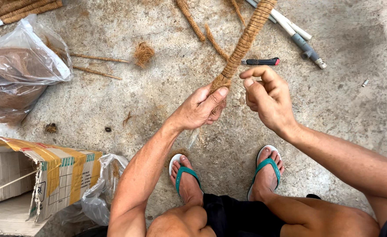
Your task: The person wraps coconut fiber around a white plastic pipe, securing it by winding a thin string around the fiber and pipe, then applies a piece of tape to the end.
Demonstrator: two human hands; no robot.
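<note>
Left hand (200, 107) clamped around the near end of a coir-wrapped pole (244, 41), thumb pressed on loose fibre. Right hand (268, 96) just beside it, fingers pinched on a thin thread, barely visible. Likely trouble: thumb slipping, wrap unwinding; thread snapping under a hard pull. Pole brown, tightly ribbed, frayed at the grip, slanting away beyond both hands.

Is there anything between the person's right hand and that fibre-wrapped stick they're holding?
Nothing visible. The left hand grips the coir-wrapped stick at its lower end; the right hand is close beside it, fingers pinched, with only open air between.
</note>
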